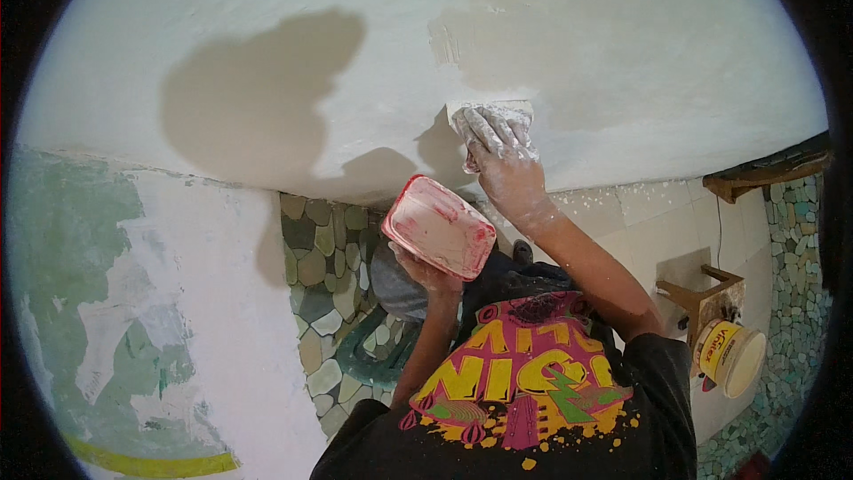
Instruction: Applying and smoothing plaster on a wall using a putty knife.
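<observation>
My right hand [505, 149], smeared with white putty, is closed around a flat, pale putty scraper [517, 109]. The scraper's wide edge lies against the off-white wall [373, 62]. Just above it spreads a darker beige patch [524, 49] with ridged marks at its left side. Lower and to the left, my left hand [428, 272] grips a red-rimmed rectangular plastic tub [444, 229] from below. Pale putty coats the tub's inside, with red showing through in places. Part of the left hand's fingers is hidden under the tub.
At left, another wall carries patchy green paint [67, 276] and white filler. A dark green plastic chair [369, 356] stands on the pebble-patterned floor [311, 271]. Over at right are a wooden stool [706, 293], a yellow bucket [724, 351] and a dark wooden piece [764, 173]. White drops speckle the tiles.
</observation>
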`<state>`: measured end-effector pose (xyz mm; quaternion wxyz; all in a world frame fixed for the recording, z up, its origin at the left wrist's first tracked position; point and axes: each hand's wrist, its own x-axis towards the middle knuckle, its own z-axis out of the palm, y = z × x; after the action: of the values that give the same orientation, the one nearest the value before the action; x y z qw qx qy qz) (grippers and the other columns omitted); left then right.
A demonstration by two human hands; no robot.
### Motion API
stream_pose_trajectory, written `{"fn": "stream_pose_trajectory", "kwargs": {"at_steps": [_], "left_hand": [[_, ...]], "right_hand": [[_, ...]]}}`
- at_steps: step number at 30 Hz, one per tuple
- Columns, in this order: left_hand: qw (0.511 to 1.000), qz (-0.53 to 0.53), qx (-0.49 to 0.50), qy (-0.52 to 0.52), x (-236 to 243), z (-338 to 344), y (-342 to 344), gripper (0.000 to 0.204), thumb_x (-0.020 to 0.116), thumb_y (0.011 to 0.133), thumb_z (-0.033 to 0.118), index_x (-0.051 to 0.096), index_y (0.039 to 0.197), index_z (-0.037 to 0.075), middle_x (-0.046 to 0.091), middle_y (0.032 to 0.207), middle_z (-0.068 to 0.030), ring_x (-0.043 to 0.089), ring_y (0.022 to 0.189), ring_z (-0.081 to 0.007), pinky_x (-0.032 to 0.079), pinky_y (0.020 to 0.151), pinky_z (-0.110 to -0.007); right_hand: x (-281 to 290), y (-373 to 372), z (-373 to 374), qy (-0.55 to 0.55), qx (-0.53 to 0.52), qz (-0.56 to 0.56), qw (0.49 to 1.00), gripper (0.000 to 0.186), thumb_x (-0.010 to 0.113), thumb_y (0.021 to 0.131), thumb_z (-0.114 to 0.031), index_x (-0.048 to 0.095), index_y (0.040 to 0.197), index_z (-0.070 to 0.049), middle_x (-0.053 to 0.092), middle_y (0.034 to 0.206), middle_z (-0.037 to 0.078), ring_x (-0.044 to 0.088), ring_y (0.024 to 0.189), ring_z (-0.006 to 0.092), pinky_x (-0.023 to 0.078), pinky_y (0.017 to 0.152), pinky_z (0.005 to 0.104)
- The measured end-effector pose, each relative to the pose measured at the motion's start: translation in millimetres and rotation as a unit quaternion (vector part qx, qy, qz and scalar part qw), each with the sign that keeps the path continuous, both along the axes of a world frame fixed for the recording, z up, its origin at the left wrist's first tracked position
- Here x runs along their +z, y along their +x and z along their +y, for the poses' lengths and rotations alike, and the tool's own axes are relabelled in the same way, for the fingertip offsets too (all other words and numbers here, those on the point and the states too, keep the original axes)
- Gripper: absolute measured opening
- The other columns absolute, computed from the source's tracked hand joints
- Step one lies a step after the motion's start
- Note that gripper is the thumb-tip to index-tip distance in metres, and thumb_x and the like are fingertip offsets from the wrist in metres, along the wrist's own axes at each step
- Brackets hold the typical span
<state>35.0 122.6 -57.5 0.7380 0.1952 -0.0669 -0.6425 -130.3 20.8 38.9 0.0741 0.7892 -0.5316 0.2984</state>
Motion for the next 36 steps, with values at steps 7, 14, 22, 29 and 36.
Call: {"fn": "stream_pose_trajectory", "kwargs": {"at_steps": [7,14,22,29,36], "left_hand": [[0.999,-0.033,-0.011,0.026,9.4,-8.5,18.2,0.074,0.042,0.093,0.066,0.033,0.150,0.019,0.042,0.149,-0.0084,0.047,0.132,-0.0341,0.041,0.108,-0.056],[0.997,-0.045,-0.034,0.057,11.5,-24.8,19.5,0.074,0.036,0.095,0.067,0.031,0.151,0.018,0.040,0.150,-0.0080,0.045,0.133,-0.0334,0.040,0.109,-0.054],[0.993,-0.112,-0.035,0.027,22.5,-42.4,11.7,0.074,0.034,0.096,0.065,0.033,0.149,0.013,0.043,0.147,-0.0081,0.043,0.134,-0.0286,0.037,0.111,-0.047],[0.995,-0.079,-0.048,0.030,25.1,-33.1,13.4,0.075,0.033,0.097,0.066,0.032,0.150,0.013,0.041,0.148,-0.0082,0.043,0.135,-0.0290,0.035,0.112,-0.047],[0.991,-0.108,-0.046,0.057,24.2,-24.4,10.4,0.076,0.033,0.096,0.067,0.028,0.152,0.016,0.036,0.152,-0.0072,0.040,0.137,-0.0307,0.034,0.113,-0.050]], "right_hand": [[97.3,2.5,5.6,-0.006,-0.016,-0.072,0.997,0.049,0.067,0.076,-0.009,0.061,0.125,-0.010,0.053,0.141,0.005,0.047,0.131,0.0263,0.038,0.109,0.0446],[127.8,17.2,-15.7,-0.097,-0.052,-0.062,0.992,0.060,0.071,0.072,-0.010,0.059,0.131,-0.013,0.055,0.138,0.003,0.052,0.126,0.0248,0.041,0.104,0.0436],[41.1,18.7,-3.7,0.001,-0.018,-0.029,0.999,0.054,0.066,0.078,-0.017,0.059,0.131,-0.012,0.054,0.139,0.002,0.050,0.129,0.0231,0.040,0.107,0.0439],[109.5,5.0,0.5,-0.064,-0.045,-0.044,0.996,0.052,0.071,0.075,-0.013,0.062,0.126,-0.013,0.058,0.135,0.002,0.053,0.125,0.0220,0.041,0.105,0.0418],[53.3,-14.3,-10.9,-0.064,-0.029,-0.006,0.998,0.064,0.073,0.070,-0.009,0.059,0.133,-0.015,0.055,0.139,0.001,0.052,0.127,0.0226,0.043,0.104,0.0435]]}}
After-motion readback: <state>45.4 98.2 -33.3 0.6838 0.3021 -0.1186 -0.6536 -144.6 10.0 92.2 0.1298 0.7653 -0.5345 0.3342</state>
